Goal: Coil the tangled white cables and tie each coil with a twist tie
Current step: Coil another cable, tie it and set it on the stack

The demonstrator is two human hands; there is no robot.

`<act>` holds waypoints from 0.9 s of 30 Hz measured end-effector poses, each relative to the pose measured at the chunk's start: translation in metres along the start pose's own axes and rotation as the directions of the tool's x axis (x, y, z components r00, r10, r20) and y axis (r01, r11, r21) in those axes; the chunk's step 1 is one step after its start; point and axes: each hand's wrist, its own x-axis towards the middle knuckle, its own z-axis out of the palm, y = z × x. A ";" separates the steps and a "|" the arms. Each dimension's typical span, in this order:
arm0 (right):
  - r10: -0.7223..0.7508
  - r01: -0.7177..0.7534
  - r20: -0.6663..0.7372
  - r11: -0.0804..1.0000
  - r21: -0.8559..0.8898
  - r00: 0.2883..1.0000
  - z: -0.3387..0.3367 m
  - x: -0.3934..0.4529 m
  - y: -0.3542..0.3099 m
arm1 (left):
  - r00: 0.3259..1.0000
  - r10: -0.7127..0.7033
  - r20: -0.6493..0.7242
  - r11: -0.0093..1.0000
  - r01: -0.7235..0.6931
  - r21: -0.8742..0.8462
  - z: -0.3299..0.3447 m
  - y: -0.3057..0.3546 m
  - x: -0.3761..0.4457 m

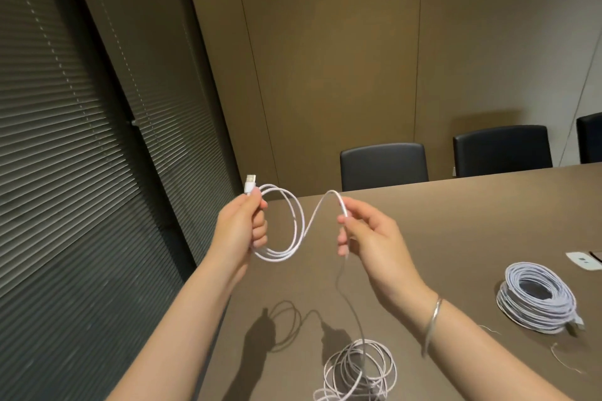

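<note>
My left hand (pixel 245 227) grips a small coil of white cable (pixel 294 228) in the air, with the cable's USB plug (pixel 250 183) sticking up above my thumb. My right hand (pixel 369 234) pinches the same cable a little to the right, where it arches between the hands. From my right hand the cable hangs down to a loose tangled pile of cable (pixel 360 369) on the brown table (pixel 423 215). A finished stack of coiled white cable (pixel 537 298) lies on the table at the right. Thin twist ties (pixel 562 356) lie beside it.
Black chairs (pixel 384 166) stand along the table's far side. Dark window blinds (pixel 81 140) fill the left. A small white device (pixel 584 260) lies near the table's right edge. The table's left edge runs just below my left forearm.
</note>
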 end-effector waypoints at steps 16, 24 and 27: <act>-0.135 0.144 -0.084 0.984 0.109 0.987 0.043 -0.025 0.012 | 0.968 -0.044 0.246 0.999 0.039 0.026 0.042 -0.006 -0.038; -0.082 0.113 0.146 0.969 -0.220 0.986 0.018 -0.024 0.044 | 0.948 -0.088 0.307 0.894 0.211 -0.395 0.031 0.012 -0.007; -0.006 0.088 0.220 0.927 -0.364 0.975 -0.002 -0.015 0.064 | 0.951 -0.072 0.300 0.841 0.219 -0.494 0.016 0.031 0.009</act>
